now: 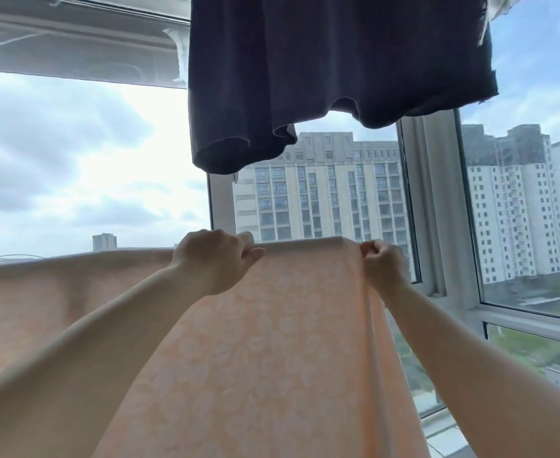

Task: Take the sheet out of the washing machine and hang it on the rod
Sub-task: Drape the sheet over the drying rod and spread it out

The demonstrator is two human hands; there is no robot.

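Note:
A pale peach sheet point(272, 342) with a faint flower pattern lies draped over a horizontal line at chest height and falls toward me. The rod under its top fold is hidden by the cloth. My left hand point(214, 259) grips the top fold near its middle, fingers curled over the edge. My right hand point(382, 264) pinches the sheet's bunched right edge just below the fold. Both arms reach up and forward. The washing machine is not in view.
A dark navy garment point(321, 71) hangs overhead, just above and behind the sheet. Large windows with white frames point(434, 206) stand close behind, with high-rise buildings outside. A thin wire point(4, 258) shows at the far left above the sheet.

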